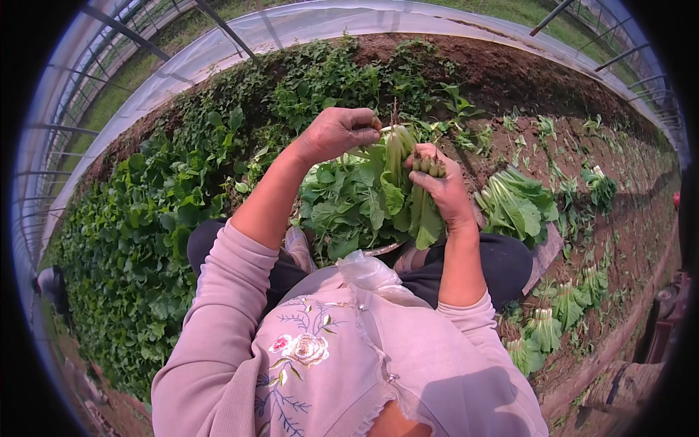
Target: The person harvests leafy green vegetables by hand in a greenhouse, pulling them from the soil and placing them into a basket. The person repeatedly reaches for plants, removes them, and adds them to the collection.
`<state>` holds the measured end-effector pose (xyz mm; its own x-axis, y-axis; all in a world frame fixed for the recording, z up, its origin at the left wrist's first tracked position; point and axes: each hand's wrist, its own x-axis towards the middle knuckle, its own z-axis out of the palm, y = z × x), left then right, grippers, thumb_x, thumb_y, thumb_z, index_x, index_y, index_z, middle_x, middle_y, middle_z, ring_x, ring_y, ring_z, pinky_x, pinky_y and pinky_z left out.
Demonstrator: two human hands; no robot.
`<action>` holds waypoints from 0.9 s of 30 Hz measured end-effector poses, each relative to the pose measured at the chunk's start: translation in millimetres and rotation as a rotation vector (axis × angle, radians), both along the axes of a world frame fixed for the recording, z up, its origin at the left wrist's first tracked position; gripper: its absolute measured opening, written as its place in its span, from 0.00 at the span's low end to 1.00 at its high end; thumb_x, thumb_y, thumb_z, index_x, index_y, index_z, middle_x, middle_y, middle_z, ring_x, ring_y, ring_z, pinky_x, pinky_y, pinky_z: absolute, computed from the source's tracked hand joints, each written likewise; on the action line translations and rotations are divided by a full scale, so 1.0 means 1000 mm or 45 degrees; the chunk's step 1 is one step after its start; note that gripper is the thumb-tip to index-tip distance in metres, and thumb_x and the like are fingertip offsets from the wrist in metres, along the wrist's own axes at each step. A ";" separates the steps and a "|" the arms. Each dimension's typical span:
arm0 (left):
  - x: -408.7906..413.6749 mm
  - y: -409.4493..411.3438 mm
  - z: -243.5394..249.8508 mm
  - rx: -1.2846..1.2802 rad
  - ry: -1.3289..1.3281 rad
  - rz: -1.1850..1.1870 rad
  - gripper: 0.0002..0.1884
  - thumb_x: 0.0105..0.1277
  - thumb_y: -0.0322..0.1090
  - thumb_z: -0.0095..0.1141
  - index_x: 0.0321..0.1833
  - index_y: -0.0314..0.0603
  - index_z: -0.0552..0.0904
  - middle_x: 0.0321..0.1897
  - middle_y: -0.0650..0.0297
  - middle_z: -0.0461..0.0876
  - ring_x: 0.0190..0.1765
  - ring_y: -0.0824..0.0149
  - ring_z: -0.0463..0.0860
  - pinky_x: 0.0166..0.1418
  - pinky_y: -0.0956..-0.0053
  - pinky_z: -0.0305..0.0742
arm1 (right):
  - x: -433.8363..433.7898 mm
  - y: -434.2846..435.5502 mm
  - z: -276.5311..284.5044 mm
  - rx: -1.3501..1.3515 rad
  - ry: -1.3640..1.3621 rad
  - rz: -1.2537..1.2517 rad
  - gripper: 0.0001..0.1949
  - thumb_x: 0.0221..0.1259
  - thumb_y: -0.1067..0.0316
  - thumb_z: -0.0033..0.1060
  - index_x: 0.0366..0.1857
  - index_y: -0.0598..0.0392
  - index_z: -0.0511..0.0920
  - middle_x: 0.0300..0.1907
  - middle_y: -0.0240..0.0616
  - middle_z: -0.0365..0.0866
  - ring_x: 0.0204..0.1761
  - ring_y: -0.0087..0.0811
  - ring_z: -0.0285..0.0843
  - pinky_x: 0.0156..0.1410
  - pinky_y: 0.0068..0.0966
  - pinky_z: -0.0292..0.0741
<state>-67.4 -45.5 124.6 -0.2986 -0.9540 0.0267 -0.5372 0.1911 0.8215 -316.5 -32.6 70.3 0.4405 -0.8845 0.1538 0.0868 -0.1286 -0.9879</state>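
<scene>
My left hand (pixel 349 132) is pinched at a pale stem beside the upturned root ends of some leafy greens. Just to the right, my right hand (pixel 443 183) grips a bunch of leafy greens (pixel 427 216), roots up and leaves hanging down. More upright pale stems (pixel 397 150) stand between the two hands. Below them, a heap of loose leafy greens (pixel 341 205) lies between my legs, with part of a curved rim under it. A larger pile of cut greens (pixel 516 202) rests by my right knee.
Dense growing greens (pixel 147 229) cover the left side. Several tied-looking bunches (pixel 544 328) lie on the soil at right, another (pixel 599 188) farther up. Plastic sheeting (pixel 327 19) and metal poles (pixel 125 33) bound the bed. Another person (pixel 53 287) is bent over at far left.
</scene>
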 end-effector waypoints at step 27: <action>-0.027 0.003 0.015 -0.123 -0.138 0.208 0.13 0.66 0.41 0.63 0.43 0.38 0.85 0.31 0.60 0.87 0.34 0.72 0.83 0.42 0.73 0.78 | 0.019 0.010 0.005 -1.159 0.821 -0.436 0.15 0.43 0.74 0.69 0.39 0.56 0.81 0.52 0.40 0.82 0.52 0.43 0.81 0.53 0.37 0.74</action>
